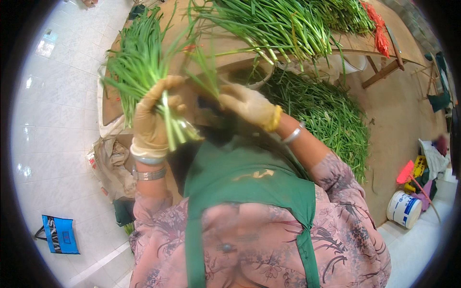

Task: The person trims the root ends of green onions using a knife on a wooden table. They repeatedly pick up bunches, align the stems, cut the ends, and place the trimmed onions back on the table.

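My left hand [152, 117], in a cream rubber glove, is closed around a bunch of Chinese chives [175, 128]. Their pale stem ends point down toward me and the green leaves fan out to the upper left. To the right of it, my right hand [247, 104], gloved too, pinches a few thin green chive leaves [206, 69], slightly blurred and apart from the bunch. Behind my left hand, more chives [139, 36] lie on the table's left part. A large pile of chives [283, 26] rests farther back, stem ends toward me.
Loose green trimmings [331, 122] form a heap below the table edge on the right. Red ties [379, 31] hang at the table's [350, 42] far right. A white bucket [404, 210] stands on the right floor, a blue bag [60, 234] at the lower left.
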